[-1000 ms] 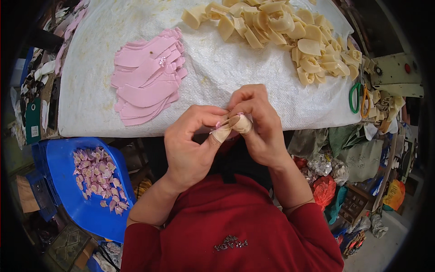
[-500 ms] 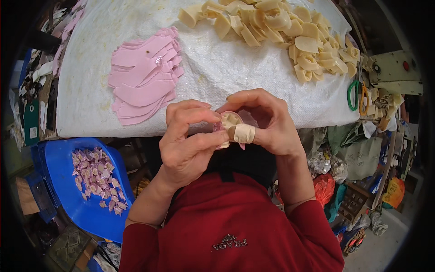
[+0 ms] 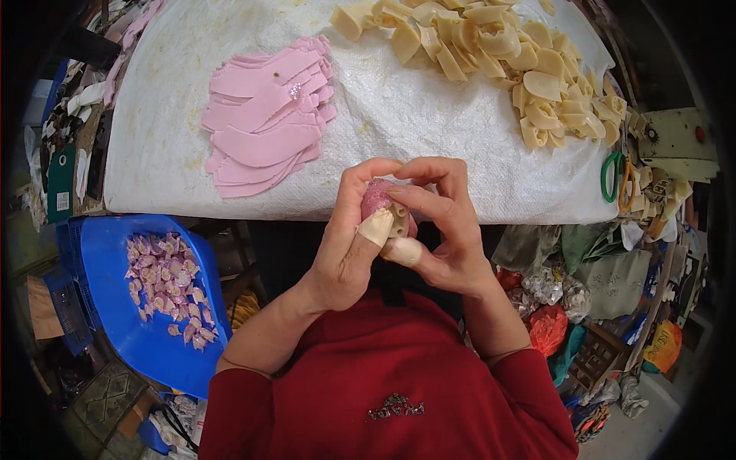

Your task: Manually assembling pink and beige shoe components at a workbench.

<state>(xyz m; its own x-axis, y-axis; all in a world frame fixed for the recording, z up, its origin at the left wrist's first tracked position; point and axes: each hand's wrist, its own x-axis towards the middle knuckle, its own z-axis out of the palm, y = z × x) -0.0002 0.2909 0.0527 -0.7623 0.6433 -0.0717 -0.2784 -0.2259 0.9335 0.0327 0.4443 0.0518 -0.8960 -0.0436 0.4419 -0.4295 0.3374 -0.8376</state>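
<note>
Both my hands meet just off the table's front edge, closed around one small shoe heel (image 3: 376,196). Glittery pink material covers its outer side, and its cream end shows several holes. My left hand (image 3: 341,261) grips it from the left, with a pale finger cot on the thumb pressed to the heel. From the other side my right hand (image 3: 456,249) holds it with bent fingers on top and a cot-covered thumb below. Part of the heel is hidden by the fingers. A stack of pink strips (image 3: 261,119) and a pile of cream heels (image 3: 544,84) lie beyond my hands.
A white woven sheet (image 3: 165,180) covers the table. A blue tub (image 3: 126,337) at left holds many small pink-covered pieces (image 3: 169,287). Green-handled scissors (image 3: 611,176) hang at the table's right edge. Bags, including a red one (image 3: 548,330), crowd the lower right.
My hands have turned the heel, so its holed end and glittery side now show. The left thumb has come onto it with its finger cot visible. The table sits slightly further right in view.
</note>
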